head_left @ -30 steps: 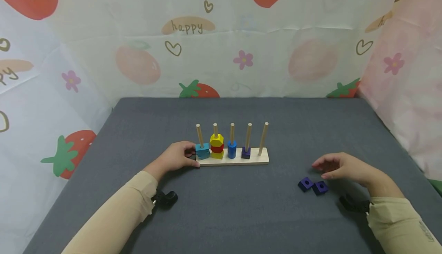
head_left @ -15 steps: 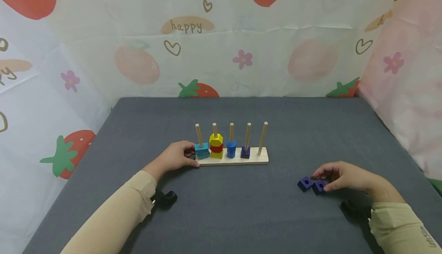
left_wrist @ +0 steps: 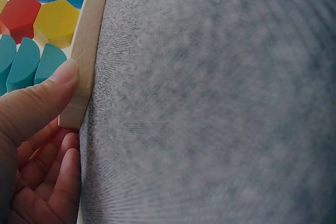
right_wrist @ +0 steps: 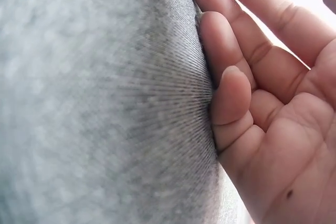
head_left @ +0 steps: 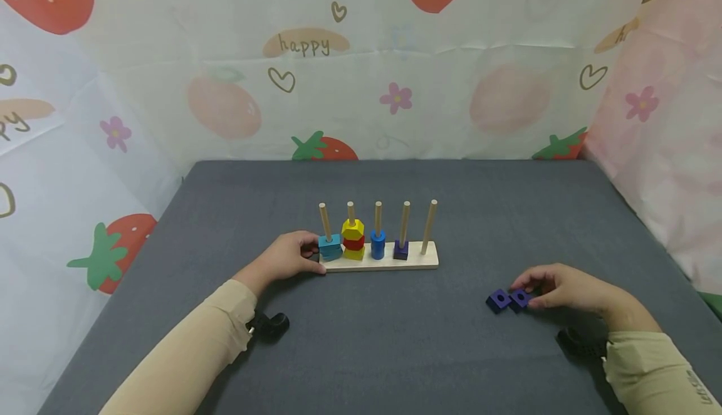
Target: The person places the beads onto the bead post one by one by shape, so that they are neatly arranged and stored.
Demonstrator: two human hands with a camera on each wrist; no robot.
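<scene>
My left hand point(head_left: 286, 256) grips the left end of a wooden peg stand point(head_left: 417, 256), its thumb on the front edge of the base in the left wrist view. Teal half-round blocks point(left_wrist: 23, 65) sit on the peg closest to this hand. Beside them are a yellow-red-yellow stack point(head_left: 354, 243), blue cylinders point(head_left: 378, 246) and a dark purple square block point(head_left: 401, 251); the rightmost peg is bare. Over at the right, my right hand point(head_left: 564, 288) pinches a purple square block point(head_left: 520, 298) between thumb and fingers. Another purple block point(head_left: 499, 300) lies against its left side.
A dark grey cloth point(head_left: 361, 352) covers the table. Behind and at both sides hang printed sheets point(head_left: 429, 45) with strawberries and hearts. Black wrist mounts point(head_left: 271, 325) stick out below both hands.
My right hand has come down and toward me onto the right-hand purple block, which has shifted and turned slightly. The left hand and the peg stand have stayed in place.
</scene>
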